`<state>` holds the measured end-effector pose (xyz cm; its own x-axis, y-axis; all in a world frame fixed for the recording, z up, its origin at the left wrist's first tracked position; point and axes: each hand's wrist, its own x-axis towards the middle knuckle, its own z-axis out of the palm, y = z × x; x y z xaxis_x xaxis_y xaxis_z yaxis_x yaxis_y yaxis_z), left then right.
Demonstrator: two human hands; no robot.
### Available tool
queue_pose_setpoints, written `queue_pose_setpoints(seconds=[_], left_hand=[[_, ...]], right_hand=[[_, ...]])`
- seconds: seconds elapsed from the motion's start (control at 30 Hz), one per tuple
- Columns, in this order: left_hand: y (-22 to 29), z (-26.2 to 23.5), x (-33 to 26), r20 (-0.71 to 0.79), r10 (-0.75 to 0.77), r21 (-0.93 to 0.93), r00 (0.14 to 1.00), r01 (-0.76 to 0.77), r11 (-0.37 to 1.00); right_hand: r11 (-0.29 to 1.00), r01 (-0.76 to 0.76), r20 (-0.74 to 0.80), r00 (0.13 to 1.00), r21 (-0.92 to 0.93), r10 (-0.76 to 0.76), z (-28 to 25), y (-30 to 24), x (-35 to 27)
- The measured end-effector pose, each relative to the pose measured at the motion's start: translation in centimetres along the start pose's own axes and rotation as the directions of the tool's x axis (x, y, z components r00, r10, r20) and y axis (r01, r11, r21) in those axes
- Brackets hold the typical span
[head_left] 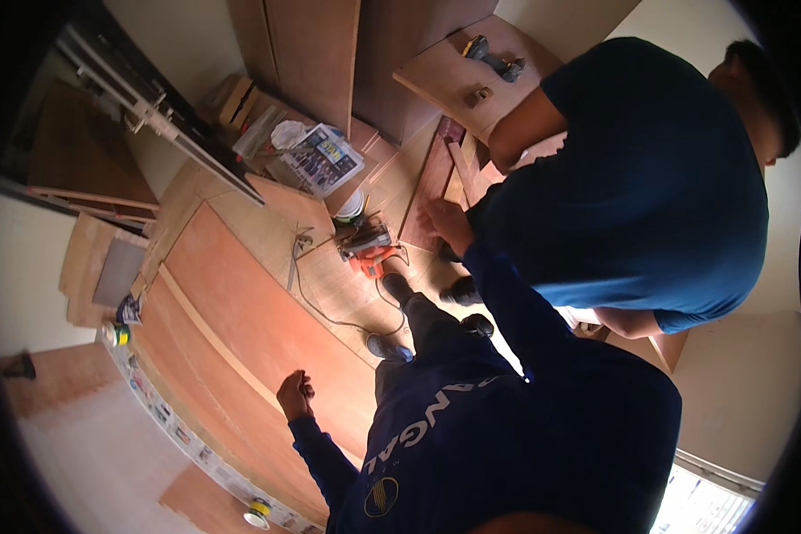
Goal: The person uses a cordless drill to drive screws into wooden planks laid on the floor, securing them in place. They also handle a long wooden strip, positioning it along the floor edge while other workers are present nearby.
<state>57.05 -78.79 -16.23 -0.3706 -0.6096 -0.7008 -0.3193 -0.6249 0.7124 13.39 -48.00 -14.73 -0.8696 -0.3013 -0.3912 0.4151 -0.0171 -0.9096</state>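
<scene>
In the head view, the left hand is above a large reddish panel with 1 pale strip along it; its grip is loosely curled, contents unclear. The right hand is near a dark red board, its grip partly bent; I cannot tell whether it holds anything. An orange power saw sits on the floor, near 1 co-worker in blue.

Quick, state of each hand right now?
Left hand: fingers curled, no held object visible; whether fully closed can't be told.
Right hand: open or closed can't be told; no held object visible.
</scene>
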Motion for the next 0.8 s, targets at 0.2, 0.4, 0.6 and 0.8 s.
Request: queue_pose_setpoints(seconds=[0.2, 0.4, 0.6, 0.8], left_hand=[[-0.3, 1.1, 1.1, -0.1, -0.131, -0.029, 0.986, 0.129, 0.991], [-2.0, 5.4, -0.9, -0.218, -0.352, 0.036, 0.91, 0.368, 0.929], [-4.4, 5.8, -0.5, -0.347, -0.578, 0.136, 0.738, 0.65, 0.748], [-1.9, 2.6, 1.4, -0.406, -0.483, 0.391, 0.775, 0.626, 0.675]], right_hand=[[0.966, 0.216, -0.278, 0.945, 0.143, -0.171, -2.7, -5.5, 19.8], [0.609, 0.5, -0.337, 0.866, 0.616, -0.37, -15.9, -9.7, 41.4], [0.774, 0.505, -0.718, 0.69, 0.381, -0.097, -24.1, -13.9, 51.5], [0.312, -0.364, -0.47, 0.524, -0.878, -0.71, -33.8, -9.2, 58.6]])
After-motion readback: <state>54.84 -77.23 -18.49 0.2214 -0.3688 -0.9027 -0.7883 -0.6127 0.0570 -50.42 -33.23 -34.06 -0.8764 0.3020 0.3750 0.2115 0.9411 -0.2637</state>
